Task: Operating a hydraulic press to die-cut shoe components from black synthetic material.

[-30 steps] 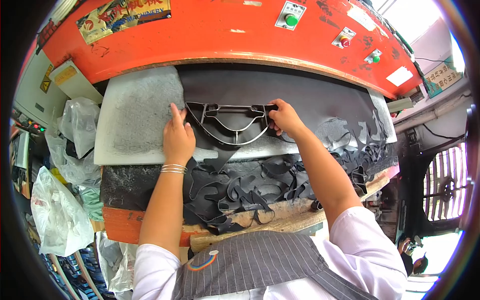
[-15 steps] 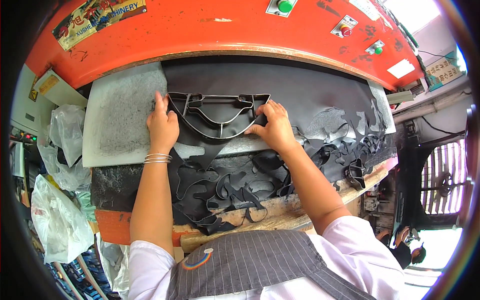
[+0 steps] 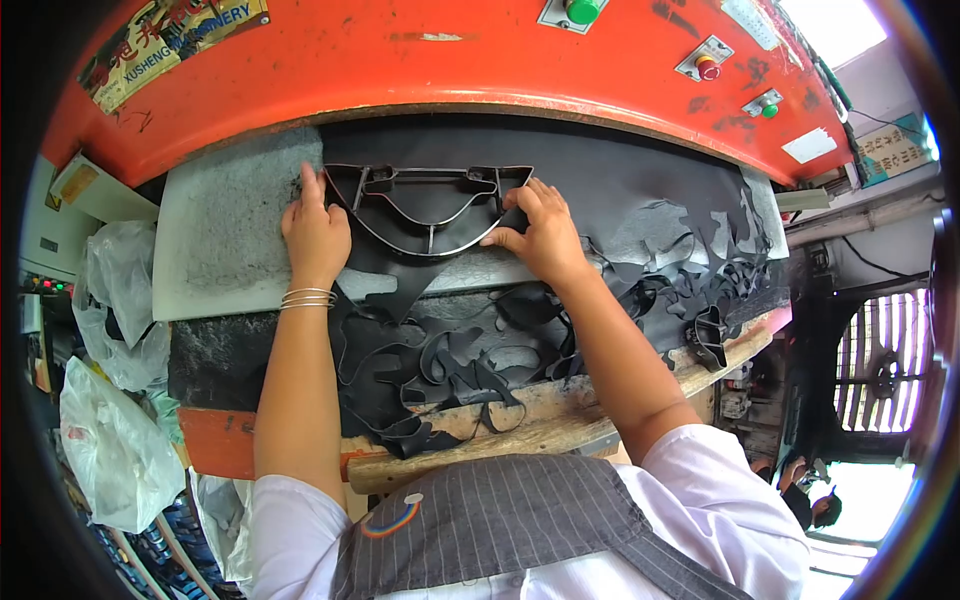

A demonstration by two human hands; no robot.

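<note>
A curved metal cutting die (image 3: 432,240), a half-moon frame with inner braces, lies on a black sheet of material (image 3: 620,165) over a whitish cutting board (image 3: 215,215). At the die's left end is my left hand (image 3: 318,238), its fingers stretched forward beside the corner; whether they press on the metal is hard to see. My right hand (image 3: 543,232) grips the right end, with the thumb along the curved edge and the fingers at the corner. Below the die, cut scraps (image 3: 440,360) of the black sheet hang over the front.
An orange machine beam (image 3: 420,60) spans the far side, carrying a green button (image 3: 581,10) and a red knob (image 3: 708,68). A smaller cutting die (image 3: 709,338) sits at the right front, near a wooden rail (image 3: 540,437). Plastic bags (image 3: 115,440) hang at left. Another person (image 3: 805,505) is far right.
The die and both hands appear slightly higher in the picture, as does the board, so the view has shifted. My hold on the die looks the same.
</note>
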